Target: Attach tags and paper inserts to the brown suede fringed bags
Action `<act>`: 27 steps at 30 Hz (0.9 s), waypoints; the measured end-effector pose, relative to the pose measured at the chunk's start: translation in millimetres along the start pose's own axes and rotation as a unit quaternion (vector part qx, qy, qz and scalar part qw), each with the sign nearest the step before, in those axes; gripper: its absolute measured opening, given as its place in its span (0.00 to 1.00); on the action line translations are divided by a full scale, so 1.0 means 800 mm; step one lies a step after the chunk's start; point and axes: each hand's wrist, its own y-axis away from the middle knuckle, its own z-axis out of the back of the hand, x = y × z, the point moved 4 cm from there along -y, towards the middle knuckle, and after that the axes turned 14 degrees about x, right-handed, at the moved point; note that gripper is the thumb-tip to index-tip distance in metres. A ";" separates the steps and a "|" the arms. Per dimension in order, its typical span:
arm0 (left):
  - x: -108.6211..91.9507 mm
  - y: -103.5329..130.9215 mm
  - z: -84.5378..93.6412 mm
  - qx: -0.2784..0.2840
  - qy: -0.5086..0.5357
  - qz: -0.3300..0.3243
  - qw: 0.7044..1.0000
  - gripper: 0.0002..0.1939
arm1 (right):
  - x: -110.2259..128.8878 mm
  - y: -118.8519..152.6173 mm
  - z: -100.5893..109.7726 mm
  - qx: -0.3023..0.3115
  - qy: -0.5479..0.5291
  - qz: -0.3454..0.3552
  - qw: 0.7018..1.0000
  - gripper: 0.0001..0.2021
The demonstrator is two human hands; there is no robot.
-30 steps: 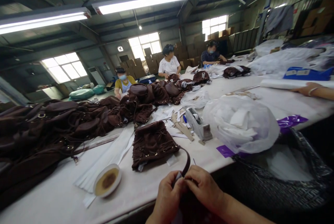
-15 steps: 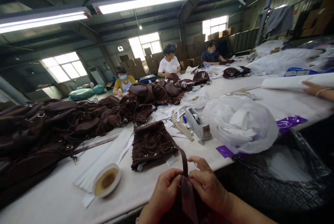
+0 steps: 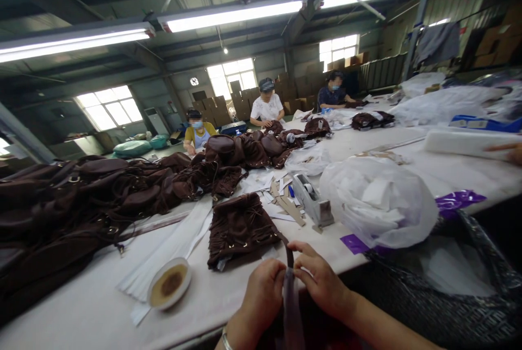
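A dark brown fringed bag (image 3: 242, 225) lies on the white table, with its brown strap (image 3: 290, 256) stretching toward me over the near edge. My left hand (image 3: 264, 290) pinches the strap from one side, thumb and fingers closed. Opposite it, my right hand (image 3: 320, 276) grips the strap at nearly the same spot between thumb and fingers. Below both hands hangs a translucent pale sleeve (image 3: 292, 309) around the strap; its lower end runs out of view. Left of the bag, a shallow dish (image 3: 169, 283) holds yellowish stuff with a dark brown patch.
Several brown bags (image 3: 134, 181) are heaped along the left. Behind the bag sit paper strips (image 3: 287, 208), a tape dispenser (image 3: 313, 200) and a plastic bag (image 3: 377, 203) full of white sheets. Several co-workers (image 3: 267, 105) work across the table; another's hand (image 3: 505, 149) touches a white roll.
Both my hands have shifted slightly up along the strap, still pinching it. The co-worker's hand at the right has drawn back toward the frame's edge. The view has tipped a little.
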 end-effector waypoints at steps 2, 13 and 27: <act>0.004 -0.010 0.003 -0.007 -0.032 0.018 0.999 0.12 | -0.008 -0.012 0.003 0.004 0.003 0.004 1.000 0.07; 0.018 -0.048 0.012 0.008 -0.113 0.090 0.990 0.13 | -0.051 -0.063 -0.005 0.032 0.032 -0.021 0.999 0.06; 0.038 -0.061 -0.023 -0.059 0.079 0.165 0.981 0.12 | -0.120 -0.119 -0.011 -0.129 -0.047 -0.147 0.980 0.07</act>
